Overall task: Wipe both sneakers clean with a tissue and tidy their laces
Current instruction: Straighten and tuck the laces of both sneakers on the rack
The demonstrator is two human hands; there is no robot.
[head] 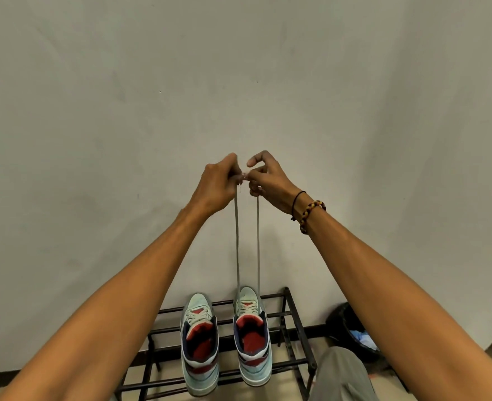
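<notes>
Two pale mint sneakers with red and navy collars stand side by side on a black metal shoe rack (292, 322), the left sneaker (199, 342) and the right sneaker (252, 337). Both grey lace ends (237, 241) of the right sneaker run taut straight up from it. My left hand (217, 185) pinches one lace tip and my right hand (268, 180) pinches the other, the fingertips meeting high in front of the wall. Beaded bracelets circle my right wrist. No tissue is in sight.
A plain grey wall fills the view behind the hands. A dark bag (352, 331) with blue cloth inside sits on the floor right of the rack. My knee in grey trousers (343, 374) is at the lower right.
</notes>
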